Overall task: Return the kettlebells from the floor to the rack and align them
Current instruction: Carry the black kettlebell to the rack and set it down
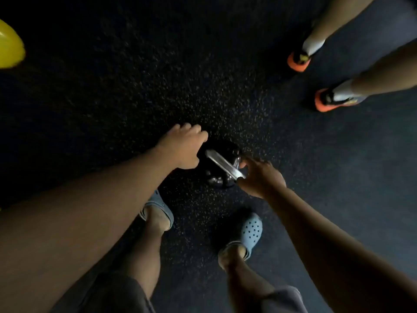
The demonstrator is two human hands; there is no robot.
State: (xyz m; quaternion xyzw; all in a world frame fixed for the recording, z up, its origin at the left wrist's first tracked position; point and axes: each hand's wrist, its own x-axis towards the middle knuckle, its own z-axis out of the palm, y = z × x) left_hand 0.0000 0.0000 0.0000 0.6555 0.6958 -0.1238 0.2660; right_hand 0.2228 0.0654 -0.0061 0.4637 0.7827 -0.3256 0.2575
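Observation:
A black kettlebell (222, 152) with a silver handle (222, 165) stands on the dark speckled floor, just ahead of my feet. My left hand (184, 146) is curled against the upper-left end of the handle. My right hand (259, 177) holds the lower-right end, with finger and thumb closed around it. The kettlebell's body is mostly hidden under the handle and my hands. No rack is in view.
A rounded yellow object (9, 44), possibly another kettlebell, sits at the far left edge. Another person's legs in orange shoes (297, 61) (327, 101) stand at the upper right. My own feet in light blue clogs (159, 205) (250, 232) are close behind the kettlebell.

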